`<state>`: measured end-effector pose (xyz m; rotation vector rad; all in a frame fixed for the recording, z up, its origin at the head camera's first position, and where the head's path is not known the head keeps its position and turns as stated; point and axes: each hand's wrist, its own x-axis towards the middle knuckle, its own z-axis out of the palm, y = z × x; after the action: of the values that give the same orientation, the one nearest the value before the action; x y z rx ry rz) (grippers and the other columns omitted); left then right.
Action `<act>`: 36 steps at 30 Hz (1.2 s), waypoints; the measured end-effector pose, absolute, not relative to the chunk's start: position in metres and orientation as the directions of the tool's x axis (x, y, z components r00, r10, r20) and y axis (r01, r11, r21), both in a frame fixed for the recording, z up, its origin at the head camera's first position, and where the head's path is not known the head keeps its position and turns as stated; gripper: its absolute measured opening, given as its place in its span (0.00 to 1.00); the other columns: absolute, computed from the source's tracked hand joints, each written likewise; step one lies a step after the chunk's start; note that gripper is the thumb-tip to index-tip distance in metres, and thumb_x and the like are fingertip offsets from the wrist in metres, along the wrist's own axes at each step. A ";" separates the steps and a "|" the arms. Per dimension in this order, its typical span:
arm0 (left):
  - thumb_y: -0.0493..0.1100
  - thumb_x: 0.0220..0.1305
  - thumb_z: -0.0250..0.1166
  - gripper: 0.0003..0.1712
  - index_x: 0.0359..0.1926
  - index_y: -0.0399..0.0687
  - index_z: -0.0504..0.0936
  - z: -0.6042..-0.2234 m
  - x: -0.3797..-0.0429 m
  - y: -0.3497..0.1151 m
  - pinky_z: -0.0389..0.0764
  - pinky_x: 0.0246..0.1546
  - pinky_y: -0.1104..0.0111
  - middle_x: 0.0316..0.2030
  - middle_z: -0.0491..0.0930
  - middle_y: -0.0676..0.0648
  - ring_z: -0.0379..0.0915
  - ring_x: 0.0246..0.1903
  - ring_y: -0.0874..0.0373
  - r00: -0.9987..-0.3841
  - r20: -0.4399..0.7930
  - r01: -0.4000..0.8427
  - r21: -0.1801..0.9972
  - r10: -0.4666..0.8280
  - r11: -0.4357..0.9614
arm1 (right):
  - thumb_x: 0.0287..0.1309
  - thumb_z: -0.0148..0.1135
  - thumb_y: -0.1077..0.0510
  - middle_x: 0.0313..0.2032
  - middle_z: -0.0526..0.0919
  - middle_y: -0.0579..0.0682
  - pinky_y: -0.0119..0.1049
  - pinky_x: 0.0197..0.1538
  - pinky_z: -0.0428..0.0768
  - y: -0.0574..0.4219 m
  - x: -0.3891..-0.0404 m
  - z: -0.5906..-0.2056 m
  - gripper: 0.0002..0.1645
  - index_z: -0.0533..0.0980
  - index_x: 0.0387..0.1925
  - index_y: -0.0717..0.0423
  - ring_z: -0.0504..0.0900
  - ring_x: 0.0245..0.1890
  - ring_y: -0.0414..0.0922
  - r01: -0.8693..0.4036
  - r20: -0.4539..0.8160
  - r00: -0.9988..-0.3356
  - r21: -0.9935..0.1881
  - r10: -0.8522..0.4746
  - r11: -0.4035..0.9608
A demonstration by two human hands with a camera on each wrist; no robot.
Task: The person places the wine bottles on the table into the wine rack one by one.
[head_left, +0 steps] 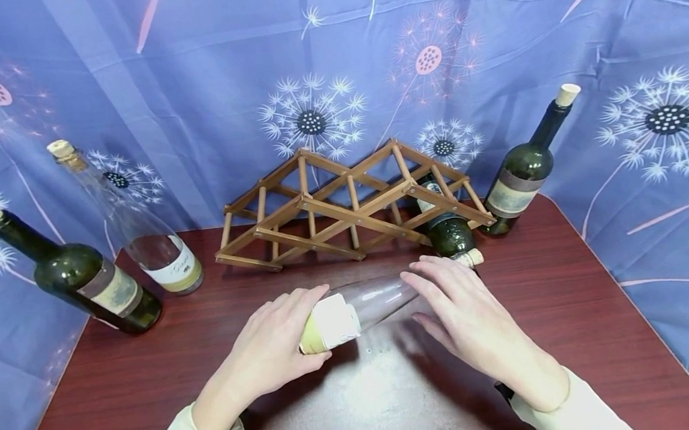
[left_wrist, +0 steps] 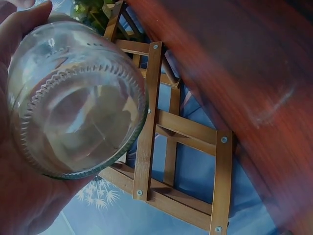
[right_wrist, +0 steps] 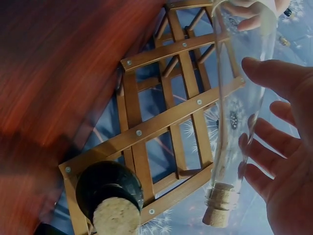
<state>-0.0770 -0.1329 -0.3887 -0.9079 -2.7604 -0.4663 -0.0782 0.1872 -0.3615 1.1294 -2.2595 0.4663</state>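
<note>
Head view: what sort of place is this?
Probably a small staged filming booth, perhaps for tabletop demos: dandelion-print cloth encloses the reddish-brown tabletop on three sides, and a wooden rack and corked bottles are set out like props.

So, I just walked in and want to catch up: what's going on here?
A person holds a clear corked bottle sideways over the table, the left hand gripping its base end and the right hand near its neck. Behind it, a wooden rack has one dark green bottle lying in its right end. To its left stand a dark bottle and another clear bottle; to its right, a second dark bottle.
</note>
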 end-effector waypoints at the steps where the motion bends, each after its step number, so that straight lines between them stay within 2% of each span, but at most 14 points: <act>1: 0.64 0.41 0.76 0.55 0.71 0.54 0.67 -0.388 -0.077 -0.133 0.76 0.40 0.63 0.53 0.76 0.56 0.73 0.43 0.61 -0.794 0.274 0.602 0.236 0.542 0.763 | 0.51 0.72 0.59 0.60 0.74 0.62 0.55 0.66 0.63 0.187 -0.079 -0.362 0.38 0.72 0.64 0.64 0.71 0.61 0.63 -0.811 0.620 -0.485 -0.054 -0.617 0.583; 3: 0.64 0.41 0.76 0.55 0.70 0.55 0.67 -0.388 -0.076 -0.134 0.76 0.40 0.63 0.52 0.76 0.57 0.73 0.42 0.62 -0.798 0.257 0.599 0.242 0.544 0.764 | 0.59 0.66 0.56 0.59 0.74 0.61 0.55 0.66 0.63 0.187 -0.080 -0.364 0.32 0.72 0.64 0.64 0.71 0.60 0.62 -0.811 0.612 -0.484 -0.047 -0.625 0.583; 5: 0.65 0.41 0.76 0.55 0.70 0.56 0.67 -0.387 -0.076 -0.134 0.75 0.39 0.64 0.52 0.76 0.58 0.72 0.41 0.64 -0.804 0.239 0.594 0.251 0.545 0.765 | 0.62 0.62 0.55 0.59 0.75 0.60 0.56 0.66 0.63 0.186 -0.081 -0.367 0.30 0.72 0.64 0.63 0.72 0.60 0.61 -0.813 0.605 -0.483 -0.041 -0.633 0.581; 8: 0.66 0.40 0.77 0.55 0.70 0.58 0.67 -0.385 -0.074 -0.134 0.75 0.39 0.65 0.51 0.76 0.60 0.71 0.40 0.65 -0.812 0.210 0.584 0.271 0.545 0.765 | 0.62 0.62 0.56 0.57 0.76 0.59 0.55 0.65 0.64 0.186 -0.082 -0.371 0.30 0.72 0.64 0.63 0.73 0.59 0.59 -0.816 0.594 -0.477 -0.025 -0.648 0.577; 10: 0.67 0.39 0.77 0.55 0.70 0.59 0.68 -0.384 -0.074 -0.134 0.75 0.38 0.66 0.51 0.76 0.61 0.71 0.40 0.66 -0.816 0.191 0.578 0.284 0.545 0.765 | 0.58 0.63 0.57 0.57 0.76 0.58 0.55 0.65 0.65 0.186 -0.083 -0.375 0.32 0.72 0.64 0.62 0.74 0.58 0.57 -0.817 0.581 -0.478 -0.019 -0.659 0.576; 15: 0.66 0.38 0.77 0.54 0.68 0.60 0.69 -0.382 -0.072 -0.135 0.75 0.36 0.67 0.49 0.75 0.63 0.71 0.39 0.67 -0.822 0.141 0.565 0.329 0.553 0.756 | 0.58 0.62 0.56 0.57 0.77 0.56 0.53 0.62 0.68 0.187 -0.083 -0.383 0.32 0.72 0.65 0.59 0.74 0.57 0.56 -0.822 0.553 -0.478 -0.007 -0.682 0.570; 24: 0.64 0.41 0.76 0.51 0.68 0.61 0.69 -0.381 -0.069 -0.136 0.75 0.35 0.68 0.49 0.74 0.64 0.72 0.37 0.68 -0.808 0.057 0.550 0.426 0.586 0.718 | 0.73 0.45 0.55 0.55 0.78 0.54 0.50 0.56 0.73 0.185 -0.082 -0.389 0.24 0.73 0.65 0.56 0.76 0.54 0.53 -0.837 0.504 -0.459 0.031 -0.732 0.546; 31: 0.64 0.38 0.76 0.49 0.65 0.65 0.71 -0.380 -0.067 -0.136 0.73 0.30 0.71 0.42 0.74 0.68 0.71 0.33 0.69 -0.804 0.028 0.543 0.440 0.594 0.715 | 0.69 0.52 0.54 0.56 0.77 0.50 0.47 0.58 0.72 0.188 -0.080 -0.391 0.27 0.71 0.67 0.55 0.75 0.54 0.50 -0.863 0.470 -0.446 -0.001 -0.761 0.506; 36: 0.65 0.39 0.76 0.49 0.65 0.66 0.71 -0.379 -0.067 -0.136 0.73 0.30 0.70 0.42 0.74 0.69 0.71 0.33 0.69 -0.805 0.006 0.536 0.440 0.594 0.721 | 0.71 0.49 0.52 0.57 0.77 0.50 0.45 0.58 0.72 0.190 -0.079 -0.392 0.28 0.70 0.68 0.55 0.75 0.54 0.49 -0.863 0.458 -0.446 0.010 -0.769 0.506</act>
<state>-0.0670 -0.1357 -0.3793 -1.0024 -3.0387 -0.7073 -0.0792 0.1904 -0.3915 1.3482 -2.3470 0.3145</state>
